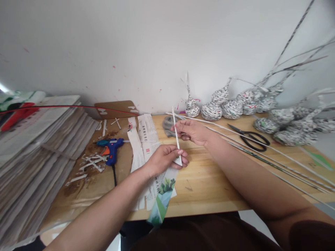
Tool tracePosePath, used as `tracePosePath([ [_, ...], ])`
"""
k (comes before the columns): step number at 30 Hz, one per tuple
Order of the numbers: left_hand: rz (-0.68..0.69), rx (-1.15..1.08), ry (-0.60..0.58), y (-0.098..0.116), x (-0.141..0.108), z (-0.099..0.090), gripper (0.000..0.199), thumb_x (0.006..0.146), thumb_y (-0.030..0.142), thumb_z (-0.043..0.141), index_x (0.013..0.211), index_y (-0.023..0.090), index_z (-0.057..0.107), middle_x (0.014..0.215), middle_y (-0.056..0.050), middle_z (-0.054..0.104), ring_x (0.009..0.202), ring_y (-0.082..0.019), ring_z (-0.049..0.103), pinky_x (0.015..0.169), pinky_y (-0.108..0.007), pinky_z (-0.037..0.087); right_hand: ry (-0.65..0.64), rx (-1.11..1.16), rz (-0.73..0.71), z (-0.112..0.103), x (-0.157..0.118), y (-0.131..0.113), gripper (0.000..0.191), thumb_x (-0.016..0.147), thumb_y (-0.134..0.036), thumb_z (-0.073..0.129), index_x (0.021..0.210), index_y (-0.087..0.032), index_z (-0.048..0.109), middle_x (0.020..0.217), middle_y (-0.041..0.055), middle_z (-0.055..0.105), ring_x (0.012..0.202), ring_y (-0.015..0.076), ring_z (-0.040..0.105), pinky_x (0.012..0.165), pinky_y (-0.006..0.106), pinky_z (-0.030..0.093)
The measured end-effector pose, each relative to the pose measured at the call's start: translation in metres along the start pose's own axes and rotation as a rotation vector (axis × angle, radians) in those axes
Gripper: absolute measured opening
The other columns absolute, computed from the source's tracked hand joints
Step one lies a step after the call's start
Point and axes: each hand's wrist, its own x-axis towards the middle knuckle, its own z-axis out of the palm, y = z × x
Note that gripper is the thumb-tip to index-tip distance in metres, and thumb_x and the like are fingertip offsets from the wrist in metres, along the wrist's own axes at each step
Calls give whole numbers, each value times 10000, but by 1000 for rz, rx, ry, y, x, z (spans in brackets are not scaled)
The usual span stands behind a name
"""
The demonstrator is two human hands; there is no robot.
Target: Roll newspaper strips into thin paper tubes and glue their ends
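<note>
A strip of printed paper (164,200), green and blue at its lower end, narrows upward into a thin white rolled tube (176,130). My left hand (170,156) pinches the roll low down, where the flat strip meets it. Higher up, the fingers of my right hand (190,130) are closed around the tube's middle. Its tip points up, away from me. Behind my right fingers lies a grey fuzzy wad (168,126). Flat paper strips (146,139) with print lie just left of my hands.
A blue glue gun (112,153) rests among paper scraps on brown board. Stacked newspaper (47,157) stands at far left. Black scissors (251,138), long paper tubes (274,157) and several woven paper gourds (232,108) lie right and along the wall.
</note>
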Motion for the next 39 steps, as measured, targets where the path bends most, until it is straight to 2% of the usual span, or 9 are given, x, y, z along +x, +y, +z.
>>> tracePosePath([
  [3,5,-3,5,0,1,0,370,840,455,588,947,108,658,849,-106,700,788,-177,677,712,-305,544,-83,-53,15,0,0,0,321,708,-419,747,804,-117,696,669,23,590,537,63,420,409,197,206],
  [7,21,7,-14,0,1,0,373,844,454,584,956,107,658,858,-103,695,800,-173,669,715,-302,541,45,-32,-7,1,1,0,318,662,-406,783,664,-122,639,582,-11,533,491,52,382,395,196,169],
  [12,12,-2,22,1,1,-1,380,825,458,608,949,103,666,834,-97,693,786,-168,664,715,-304,542,-115,-110,25,-1,0,-1,308,718,-413,743,785,-118,684,586,-11,543,482,45,373,403,195,183],
  [15,20,-5,2,0,1,-1,385,827,460,605,958,103,664,855,-103,693,810,-177,665,724,-314,545,-18,-84,-4,0,-1,-1,300,672,-361,791,641,-126,606,545,-48,487,443,21,306,400,192,167],
  [20,35,-14,-2,-2,1,-1,384,834,468,592,951,110,662,843,-99,694,803,-178,669,728,-327,550,-118,-100,23,1,-2,-2,287,722,-388,745,779,-117,669,595,-12,549,473,42,356,403,200,162],
  [25,39,16,-14,-1,1,-1,380,844,468,577,956,114,658,853,-100,689,797,-177,670,710,-314,551,21,-62,-19,1,0,-1,316,680,-392,775,659,-124,608,550,-33,503,461,38,335,404,204,149],
  [30,32,15,3,0,1,0,389,833,480,585,939,113,662,834,-99,688,787,-178,671,704,-316,554,-141,-87,21,-1,-1,0,319,725,-406,735,831,-109,694,621,2,555,517,55,392,409,197,181],
  [35,54,22,-20,0,0,0,399,832,492,579,953,122,665,840,-96,689,792,-172,668,716,-317,557,15,-43,-27,3,-2,-3,314,672,-397,781,658,-122,630,622,-4,544,502,45,377,400,194,176],
  [39,59,33,-24,0,-1,-2,404,849,492,555,966,121,665,856,-107,694,799,-179,673,720,-326,561,-165,-89,28,0,-5,-5,309,747,-405,719,849,-114,700,608,-5,549,500,49,382,406,193,187],
])
